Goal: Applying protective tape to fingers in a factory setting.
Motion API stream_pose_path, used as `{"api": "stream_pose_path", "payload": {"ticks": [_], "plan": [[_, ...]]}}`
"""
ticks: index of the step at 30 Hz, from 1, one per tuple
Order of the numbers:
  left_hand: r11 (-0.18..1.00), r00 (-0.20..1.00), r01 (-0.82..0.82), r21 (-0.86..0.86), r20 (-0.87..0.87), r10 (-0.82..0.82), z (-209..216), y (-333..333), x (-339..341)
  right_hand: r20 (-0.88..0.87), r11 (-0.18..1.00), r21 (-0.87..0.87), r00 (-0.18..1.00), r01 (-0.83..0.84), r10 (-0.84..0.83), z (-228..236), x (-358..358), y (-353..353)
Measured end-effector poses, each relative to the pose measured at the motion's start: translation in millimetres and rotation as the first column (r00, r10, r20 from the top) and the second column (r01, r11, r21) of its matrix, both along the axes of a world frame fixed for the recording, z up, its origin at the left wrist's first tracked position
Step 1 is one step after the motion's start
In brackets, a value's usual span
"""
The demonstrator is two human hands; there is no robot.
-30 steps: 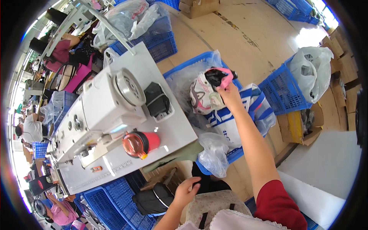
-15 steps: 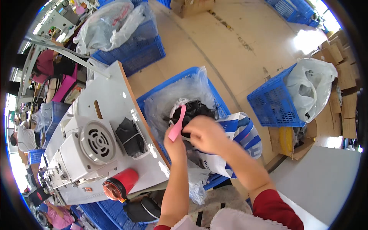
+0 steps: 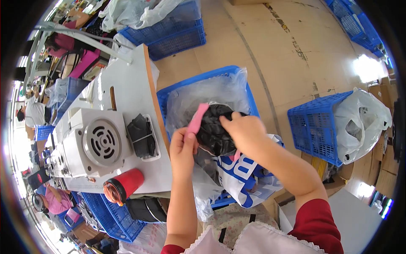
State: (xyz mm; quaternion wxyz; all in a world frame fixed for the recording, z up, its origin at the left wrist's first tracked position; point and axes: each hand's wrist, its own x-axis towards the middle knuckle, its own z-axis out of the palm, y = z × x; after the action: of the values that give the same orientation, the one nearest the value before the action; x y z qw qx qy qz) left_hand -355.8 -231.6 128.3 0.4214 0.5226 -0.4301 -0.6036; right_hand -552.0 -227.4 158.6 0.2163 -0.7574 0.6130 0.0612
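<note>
A pink strip of fabric (image 3: 198, 118) is pinched between the thumb and fingers of my left hand (image 3: 184, 146), its free end pointing up and away. Right beside it is a crumpled, shiny black fabric bundle (image 3: 215, 133) with a pale edge. My right hand (image 3: 248, 133) is closed on the bundle's right side, its index finger curled over the black fabric. Another bit of pink (image 3: 236, 155) shows just below that hand. Under both hands stands a blue crate (image 3: 203, 76) lined with clear plastic (image 3: 198, 93).
On the left, a white table (image 3: 141, 76) carries a sewing machine (image 3: 95, 142), a tray of dark folded pieces (image 3: 141, 137) and a red cup (image 3: 129, 182). A blue-and-white bag (image 3: 237, 180) leans against the crate. More blue crates (image 3: 317, 125) with plastic bags stand around.
The black bundle has come up from inside the crate and shows more fully between my hands. My right hand has moved onto its right side. The view has shifted.
</note>
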Motion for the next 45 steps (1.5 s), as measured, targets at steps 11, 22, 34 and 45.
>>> {"api": "stream_pose_path", "payload": {"ticks": [11,22,34,45], "plan": [[0.972,0.977,-0.212,-0.098,-0.030,0.210,-3.9,-8.8,9.1,0.681,0.759,0.110,0.508,0.642,-0.528,59.6,-163.9,92.2],[0.962,0.916,-0.202,-0.182,0.312,0.252,6.6,6.6,6.6,0.823,0.405,0.519,-0.313,0.753,-0.474,-63.7,-164.4,172.1],[0.587,0.376,0.511,-0.628,0.777,0.505,36.8,28.4,-29.6,0.787,0.327,0.604,-0.479,0.727,-0.389,-98.9,-150.4,220.9],[0.172,-0.694,0.367,0.914,0.392,-0.604,-23.4,-45.1,-100.4,0.755,0.159,0.600,-0.489,0.784,-0.437,-82.2,-112.1,175.4]]}}
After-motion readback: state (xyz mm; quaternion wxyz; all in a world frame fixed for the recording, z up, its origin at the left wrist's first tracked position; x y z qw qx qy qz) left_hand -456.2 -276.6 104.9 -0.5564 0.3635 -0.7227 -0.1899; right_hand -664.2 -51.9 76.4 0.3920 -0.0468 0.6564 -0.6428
